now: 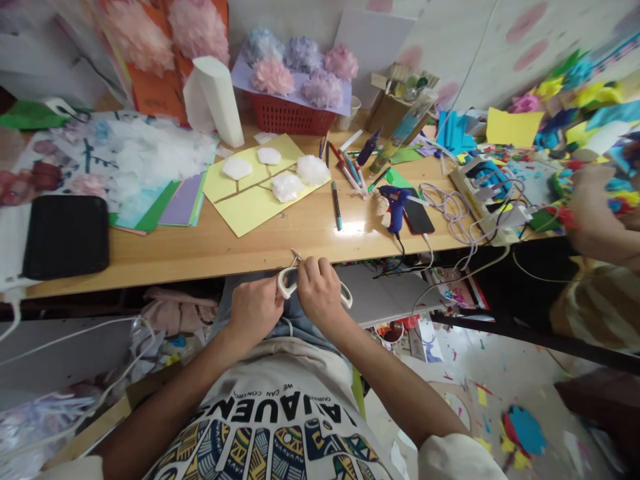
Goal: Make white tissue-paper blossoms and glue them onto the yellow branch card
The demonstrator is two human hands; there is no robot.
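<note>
Just off the table's front edge, above my lap, I hold a pair of scissors (346, 295) with white looped handles. My left hand (257, 307) is closed at one loop. My right hand (320, 287) is wrapped over the middle, with the other loop showing at its right. The metal tip points up toward the table; most of the blades are hidden by my fingers. Beyond my hands lies a yellow sheet (240, 217) with brown branch lines, two white paper shapes (237, 168) and two fluffy white tufts (287, 187).
A blue glue gun (395, 208) and a phone (419, 219) lie to the right, near tangled cords and a power strip (483, 200). Markers (337, 207) lie behind. At left are a black tray (67, 237) and white fluff (150, 147). Another person's arm (600, 220) is far right.
</note>
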